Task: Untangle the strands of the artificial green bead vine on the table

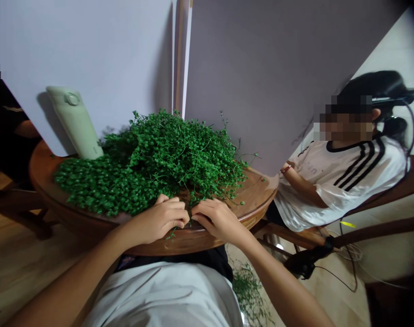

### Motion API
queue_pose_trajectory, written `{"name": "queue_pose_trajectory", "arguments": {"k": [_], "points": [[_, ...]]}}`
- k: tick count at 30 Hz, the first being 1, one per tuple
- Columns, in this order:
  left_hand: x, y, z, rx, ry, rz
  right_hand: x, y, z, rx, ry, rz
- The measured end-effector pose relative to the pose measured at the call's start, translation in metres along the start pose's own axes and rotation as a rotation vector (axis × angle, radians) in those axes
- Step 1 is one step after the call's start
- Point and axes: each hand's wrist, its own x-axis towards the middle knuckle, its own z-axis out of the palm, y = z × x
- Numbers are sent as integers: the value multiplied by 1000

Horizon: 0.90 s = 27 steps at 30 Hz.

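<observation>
Green trailing sprigs of bead-leaved foliage [159,159], heaped densely on thin wiry stems: where do they lie?

At the centre of the frame, piled on a round brown wooden desk [256,193] and spreading toward its left and near edges. A loose tuft of similar stems [248,290] lies on the floor, lower right of centre.

State of each grip?

Left-hand grip [157,220] and right-hand grip [215,220] sit at the near edge of the heap, lower centre, knuckles up. Their fingers curl toward each other until the fingertips almost meet among the stems. Whether they are clamped on any strands cannot be told, as the fingers hide the contact.

Handling characteristics?

Judged by appearance: very light, soft and springy, with fine stems likely to tangle and small leaves that may shed. Take hold low on a bundle of stems at the heap's edge, not at the leafy tips.

Adjacent items?

A pale sage-green cylindrical flask [74,120] leans tilted against a pale grey upright board [91,54], upper left. At right, a seated co-worker in a white black-striped shirt [343,181] wears a red wristband [286,169].
</observation>
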Motion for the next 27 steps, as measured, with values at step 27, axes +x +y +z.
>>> {"name": "queue_pose_trajectory", "arguments": {"k": [27], "points": [[2, -2, -12, -103, -132, 8, 6, -4, 1, -83, -49, 47]]}}
